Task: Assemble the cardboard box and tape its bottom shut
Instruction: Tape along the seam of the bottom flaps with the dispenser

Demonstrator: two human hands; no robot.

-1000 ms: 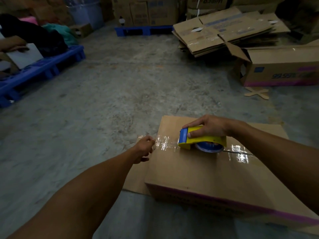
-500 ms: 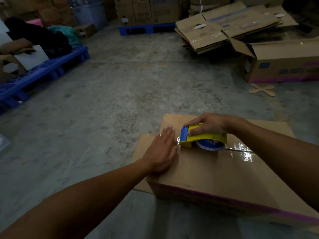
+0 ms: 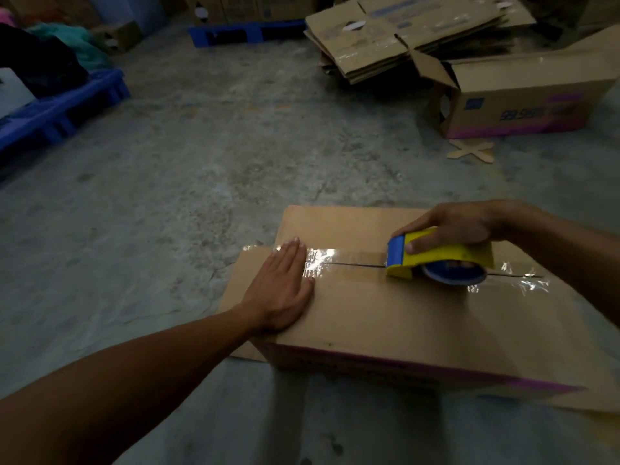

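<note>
A brown cardboard box (image 3: pixel 419 317) with a purple stripe lies on the concrete floor, its closed flaps facing up. Clear tape (image 3: pixel 339 258) runs along the centre seam. My left hand (image 3: pixel 285 290) lies flat, fingers together, on the box's left end, pressing the tape end down. My right hand (image 3: pixel 449 229) grips a yellow and blue tape dispenser (image 3: pixel 439 260) that rests on the seam to the right of the middle. A loose flap sticks out on the floor under the box's left side.
An open cardboard box (image 3: pixel 523 102) lies on its side at the back right, with a stack of flattened cartons (image 3: pixel 402 35) behind it. A cross-shaped cardboard scrap (image 3: pixel 473 152) lies near it. A blue pallet (image 3: pixel 57 112) with bundles stands at the left.
My left hand went from pinching the tape end to lying flat on the box's left end. My right hand has drawn the dispenser to the right along the seam.
</note>
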